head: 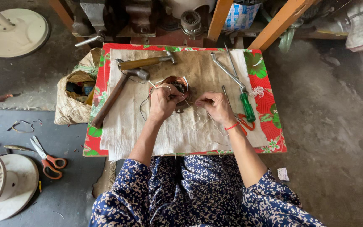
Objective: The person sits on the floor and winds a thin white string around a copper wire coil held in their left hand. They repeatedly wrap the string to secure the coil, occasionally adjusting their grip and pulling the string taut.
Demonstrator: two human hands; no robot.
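Head view: nearest, both hands work at the table (pixel 274 143) centre over a pale cloth (pixel 148 134). Left hand (pixel 162 103) clamps down on a copper-wound coil (pixel 178 86), steadying it; right hand (pixel 216 106) pinches white thread (pixel 198 122) taut beside it. Farther out lie a green-handled screwdriver (pixel 247 107), two hammers (pixel 118 90) and a metal wrench (pixel 225 69), within reach
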